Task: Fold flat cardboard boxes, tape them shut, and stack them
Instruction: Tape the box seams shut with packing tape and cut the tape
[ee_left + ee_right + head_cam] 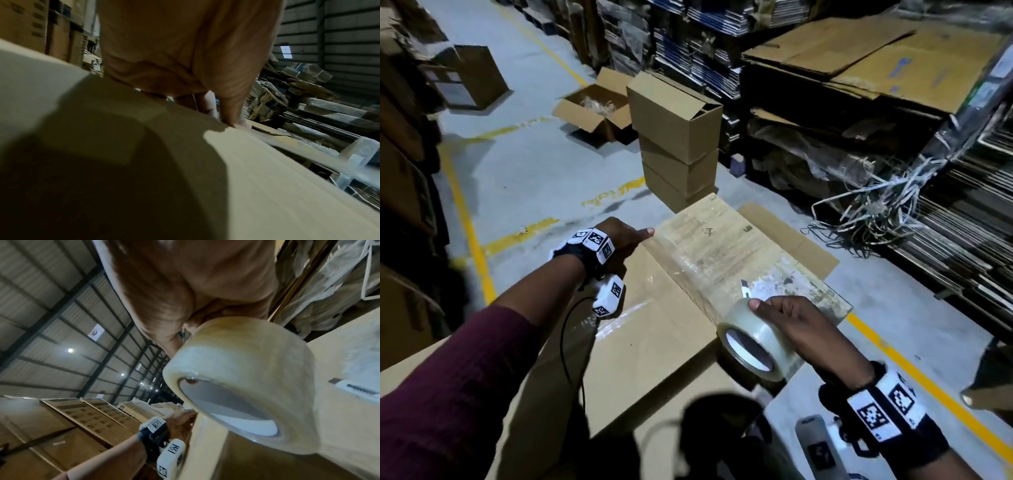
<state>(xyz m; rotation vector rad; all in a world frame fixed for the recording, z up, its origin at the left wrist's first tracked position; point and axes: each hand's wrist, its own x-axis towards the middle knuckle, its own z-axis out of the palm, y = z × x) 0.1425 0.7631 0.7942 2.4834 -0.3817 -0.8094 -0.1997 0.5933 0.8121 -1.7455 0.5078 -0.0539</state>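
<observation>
No brand or readable writing is showing on the cardboard; only square coded markers are showing on the wrist bands. The right hand [796, 329] is gripping the tape roll [758, 347], fingers curled over its rim, at the near edge of the box [654, 329]. The left hand [625, 240] is pressing the tape strip [685, 270] onto the box's far edge, thumb extended. A knife [745, 290] is lying on the worktop [739, 240]. Folded boxes [676, 137] are standing stacked on the floor beyond.

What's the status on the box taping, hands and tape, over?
Left hand presses the tape strip's far end onto the box. Right hand has its grip on the tape roll, strip stretched across. Cutter lies beside the roll.
</observation>
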